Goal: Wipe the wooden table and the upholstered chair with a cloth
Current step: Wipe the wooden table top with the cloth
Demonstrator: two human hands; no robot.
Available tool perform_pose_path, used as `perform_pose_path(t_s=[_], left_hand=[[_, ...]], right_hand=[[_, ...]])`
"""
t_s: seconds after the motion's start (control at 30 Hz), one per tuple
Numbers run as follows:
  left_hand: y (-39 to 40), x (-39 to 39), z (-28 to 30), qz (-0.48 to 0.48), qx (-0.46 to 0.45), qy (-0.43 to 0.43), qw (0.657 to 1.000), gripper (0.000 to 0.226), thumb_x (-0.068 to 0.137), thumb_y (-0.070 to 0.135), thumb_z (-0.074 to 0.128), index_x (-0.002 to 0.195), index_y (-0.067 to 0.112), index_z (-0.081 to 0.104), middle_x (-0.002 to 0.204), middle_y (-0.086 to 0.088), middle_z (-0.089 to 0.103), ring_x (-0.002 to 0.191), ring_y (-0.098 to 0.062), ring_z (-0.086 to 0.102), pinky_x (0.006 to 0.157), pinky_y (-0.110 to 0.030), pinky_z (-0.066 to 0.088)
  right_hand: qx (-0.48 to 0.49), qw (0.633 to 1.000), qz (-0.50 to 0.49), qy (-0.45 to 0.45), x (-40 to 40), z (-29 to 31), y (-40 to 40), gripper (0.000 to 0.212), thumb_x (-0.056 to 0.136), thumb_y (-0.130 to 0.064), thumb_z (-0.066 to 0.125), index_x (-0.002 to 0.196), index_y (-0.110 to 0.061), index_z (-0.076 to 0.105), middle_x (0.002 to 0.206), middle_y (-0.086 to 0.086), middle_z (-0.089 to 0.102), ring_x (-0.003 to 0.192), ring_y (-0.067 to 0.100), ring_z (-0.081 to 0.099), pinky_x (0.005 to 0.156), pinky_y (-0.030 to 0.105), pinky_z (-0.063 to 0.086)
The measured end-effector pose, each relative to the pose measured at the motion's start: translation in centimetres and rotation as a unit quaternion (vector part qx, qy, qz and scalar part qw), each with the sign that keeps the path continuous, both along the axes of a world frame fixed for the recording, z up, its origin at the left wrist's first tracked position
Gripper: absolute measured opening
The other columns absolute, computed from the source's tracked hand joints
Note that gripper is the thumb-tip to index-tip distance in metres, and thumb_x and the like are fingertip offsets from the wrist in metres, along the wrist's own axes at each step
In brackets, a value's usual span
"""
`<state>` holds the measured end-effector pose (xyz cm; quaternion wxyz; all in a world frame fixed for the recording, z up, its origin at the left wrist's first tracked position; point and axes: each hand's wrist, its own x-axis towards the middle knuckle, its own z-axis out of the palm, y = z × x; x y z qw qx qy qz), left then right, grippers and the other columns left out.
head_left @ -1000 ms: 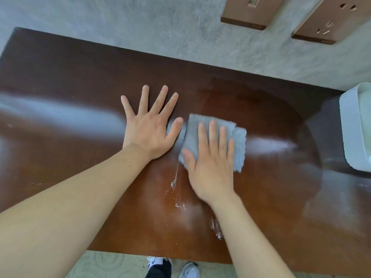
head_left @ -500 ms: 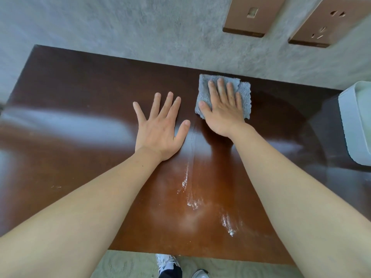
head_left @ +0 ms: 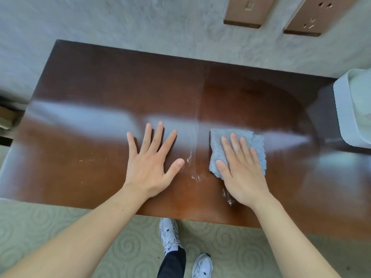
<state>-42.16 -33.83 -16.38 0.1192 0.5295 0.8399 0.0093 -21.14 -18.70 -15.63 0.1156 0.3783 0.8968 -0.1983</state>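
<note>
Right hand (head_left: 244, 173) presses the grey cloth (head_left: 255, 143) flat, grip wide; table (head_left: 100, 81) right half damp-wiped, left half and unseen chair remain.

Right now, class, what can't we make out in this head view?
- Chair: not in view.
- White bin: cut off by the right edge.
- Cloth: near part hidden under the right hand.
- Table: glare and blur hide how clean the surface is.
</note>
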Motion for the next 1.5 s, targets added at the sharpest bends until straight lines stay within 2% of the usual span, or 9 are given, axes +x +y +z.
perform_pose_path(t_s=[0.33,0.53,0.67,0.8,0.9,1.0,1.2,1.33,1.5], left_hand=[[-0.9,1.5,-1.0,0.020,-0.020,0.016,0.999,0.077,0.094,0.077,0.007,0.159,0.036,0.011,0.169,-0.003,0.009,0.155,-0.034,0.001,0.111,-0.078,0.005],[-0.7,1.5,-0.6,0.021,-0.026,0.019,0.999,0.079,0.093,0.077,0.005,0.159,0.034,0.010,0.169,-0.003,0.008,0.155,-0.033,0.001,0.112,-0.077,0.006],[-0.7,1.3,-0.6,0.021,-0.032,0.016,0.999,0.081,0.094,0.075,0.006,0.160,0.028,0.012,0.169,-0.003,0.009,0.155,-0.033,0.002,0.111,-0.077,0.007],[-0.6,1.1,-0.6,0.012,-0.036,0.007,0.999,0.080,0.095,0.073,0.008,0.160,0.026,0.018,0.169,-0.004,0.013,0.155,-0.035,0.005,0.110,-0.078,0.009],[-0.7,1.0,-0.7,0.011,-0.041,-0.001,0.999,0.081,0.095,0.073,0.010,0.160,0.025,0.021,0.168,-0.004,0.014,0.155,-0.034,0.007,0.111,-0.077,0.009],[-0.7,0.9,-0.5,0.027,-0.034,-0.012,0.999,0.081,0.096,0.071,0.010,0.159,0.023,0.022,0.167,-0.001,0.018,0.155,-0.031,0.010,0.113,-0.075,0.009],[-0.8,0.9,-0.7,0.032,-0.024,-0.014,0.999,0.081,0.096,0.071,0.009,0.160,0.022,0.021,0.168,-0.003,0.017,0.155,-0.030,0.011,0.114,-0.074,0.008],[-0.8,0.9,-0.7,0.030,-0.022,-0.012,0.999,0.081,0.096,0.071,0.010,0.160,0.022,0.020,0.168,-0.003,0.016,0.155,-0.030,0.009,0.114,-0.074,0.008],[-0.8,1.0,-0.6,0.031,-0.022,-0.010,0.999,0.081,0.096,0.071,0.008,0.160,0.022,0.021,0.168,-0.003,0.017,0.155,-0.030,0.009,0.114,-0.074,0.007]], right_hand=[[-0.044,0.991,-0.129,-0.005,7.8,1.0,-4.8,0.062,0.093,-0.060,-0.001,0.149,-0.043,-0.021,0.154,-0.021,-0.035,0.141,0.001,-0.035,0.119,0.033,-0.018],[-0.038,0.996,-0.074,-0.013,5.9,0.8,-9.1,0.064,0.098,-0.053,0.003,0.153,-0.032,-0.023,0.156,-0.010,-0.039,0.144,0.015,-0.036,0.116,0.038,-0.024],[0.004,1.000,-0.014,-0.003,2.7,0.0,-9.5,0.064,0.102,-0.051,0.010,0.156,-0.028,-0.015,0.163,-0.003,-0.027,0.149,0.022,-0.027,0.118,0.045,-0.017],[0.045,0.997,0.056,0.007,-0.9,-0.9,-6.9,0.066,0.103,-0.054,0.016,0.158,-0.028,-0.007,0.167,-0.001,-0.012,0.152,0.023,-0.017,0.120,0.047,-0.008],[0.055,0.995,0.081,0.012,-4.9,-1.5,-3.2,0.069,0.100,-0.060,0.015,0.157,-0.030,-0.011,0.166,-0.003,-0.016,0.150,0.019,-0.022,0.120,0.045,-0.013],[0.059,0.996,0.068,0.018,-9.6,-1.8,1.4,0.073,0.098,-0.061,0.013,0.156,-0.027,-0.014,0.165,-0.003,-0.018,0.149,0.018,-0.026,0.119,0.042,-0.017],[0.066,0.998,-0.004,0.010,-17.9,-1.8,9.8,0.078,0.100,-0.055,0.025,0.157,-0.015,-0.011,0.165,0.006,-0.017,0.151,0.025,-0.018,0.120,0.046,-0.012],[0.052,0.999,-0.012,0.004,-20.1,-1.4,10.7,0.075,0.100,-0.053,0.023,0.158,-0.017,-0.009,0.165,0.007,-0.019,0.150,0.027,-0.021,0.120,0.049,-0.014],[0.071,0.994,0.081,0.008,-17.2,-1.0,7.6,0.073,0.100,-0.056,0.019,0.158,-0.019,-0.008,0.166,0.005,-0.017,0.150,0.025,-0.021,0.121,0.046,-0.013]])
